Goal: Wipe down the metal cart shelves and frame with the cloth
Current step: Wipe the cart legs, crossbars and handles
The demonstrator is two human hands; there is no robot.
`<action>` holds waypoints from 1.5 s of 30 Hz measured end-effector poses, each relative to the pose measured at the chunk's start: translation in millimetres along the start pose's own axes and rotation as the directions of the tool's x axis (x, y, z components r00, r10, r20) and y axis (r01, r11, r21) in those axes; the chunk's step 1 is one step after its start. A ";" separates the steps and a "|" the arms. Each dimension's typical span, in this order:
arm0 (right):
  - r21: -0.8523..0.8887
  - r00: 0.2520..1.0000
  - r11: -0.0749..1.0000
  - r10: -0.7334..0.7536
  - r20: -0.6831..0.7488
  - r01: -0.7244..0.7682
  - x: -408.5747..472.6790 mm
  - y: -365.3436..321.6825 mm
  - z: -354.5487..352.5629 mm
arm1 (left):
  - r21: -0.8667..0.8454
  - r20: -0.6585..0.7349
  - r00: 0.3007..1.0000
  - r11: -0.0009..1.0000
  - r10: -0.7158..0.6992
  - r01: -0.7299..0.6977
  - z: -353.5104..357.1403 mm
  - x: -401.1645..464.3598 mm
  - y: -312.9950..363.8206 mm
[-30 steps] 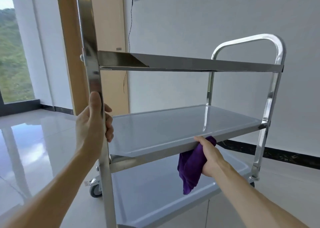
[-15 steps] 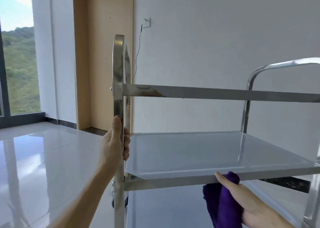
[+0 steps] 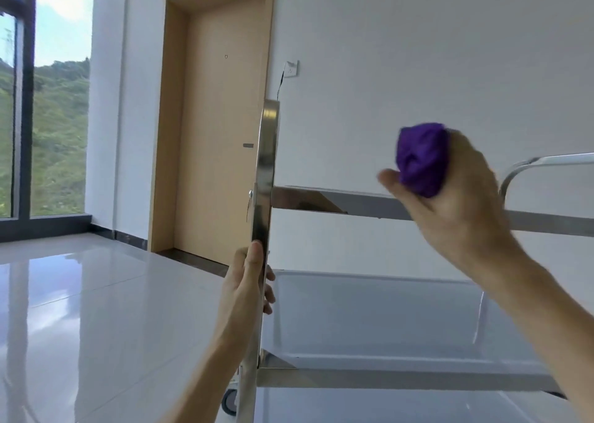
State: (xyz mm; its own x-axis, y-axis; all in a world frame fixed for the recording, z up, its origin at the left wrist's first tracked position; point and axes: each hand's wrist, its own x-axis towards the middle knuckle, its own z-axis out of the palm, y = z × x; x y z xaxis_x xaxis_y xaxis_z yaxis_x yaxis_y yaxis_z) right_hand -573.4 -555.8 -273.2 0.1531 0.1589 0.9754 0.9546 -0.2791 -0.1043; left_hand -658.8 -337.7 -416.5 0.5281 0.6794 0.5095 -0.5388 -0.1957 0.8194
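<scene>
- Gripping the near upright post (image 3: 262,281) of the cart, the left hand (image 3: 247,289) has its fingers curled round the steel — probably to steady the frame against the wiping push.
- Just right of that hand lies the middle shelf (image 3: 369,316), with the edge of a lower one showing beneath it.
- Higher and well right, the right hand (image 3: 450,191) holds the purple cloth (image 3: 421,159) bunched in curled fingers, raised before the top shelf's edge (image 3: 337,202) — seemingly headed there.
- Count: two hands, one cloth, three shelves, one castor visible.
</scene>
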 end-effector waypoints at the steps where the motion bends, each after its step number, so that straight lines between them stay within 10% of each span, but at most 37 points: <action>1: -0.132 0.997 0.990 -0.029 0.076 0.039 9.1 -8.3 17.1 | -0.019 -0.001 1.000 1.000 -0.012 0.012 -0.1 -0.3 0.8; 6: -0.331 0.829 0.930 0.054 0.557 0.161 10.3 -36.9 88.6 | -0.128 -0.014 0.992 0.984 -0.125 0.122 -1.2 -1.8 2.0; 12: -0.343 0.958 0.917 -0.115 0.263 0.204 0.5 -72.5 135.5 | -0.093 -0.095 0.990 0.991 -0.105 0.097 -1.0 0.1 -3.7; 18: -0.292 0.928 0.881 -0.356 0.109 0.372 -8.5 -16.6 113.8 | -0.097 -0.132 0.989 0.994 -0.066 0.053 -2.0 1.5 -5.7; 24: -0.381 0.958 0.880 -0.256 0.126 0.285 -17.1 63.1 62.5 | -0.098 -0.146 0.985 0.993 -0.087 0.073 0.8 -0.6 -0.2; 34: -0.417 0.894 0.791 -0.401 0.202 0.449 -8.7 -27.0 126.5 | -0.088 -0.202 0.971 0.990 -0.126 0.110 -4.1 6.7 -3.1; 45: -0.536 0.961 0.799 -0.254 0.112 0.274 -13.4 125.9 24.7 | 0.029 -0.221 0.975 0.999 -0.012 0.019 -18.2 14.6 -8.2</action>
State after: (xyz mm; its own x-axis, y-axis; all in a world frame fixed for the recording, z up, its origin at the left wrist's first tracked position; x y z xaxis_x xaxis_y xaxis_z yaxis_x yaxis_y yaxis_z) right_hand -449.0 -569.6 -304.2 -0.0669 0.3296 0.9418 0.6674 -0.6869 0.2878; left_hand -658.6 -313.3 -420.6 0.3763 0.8211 0.4292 -0.5093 -0.2037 0.8362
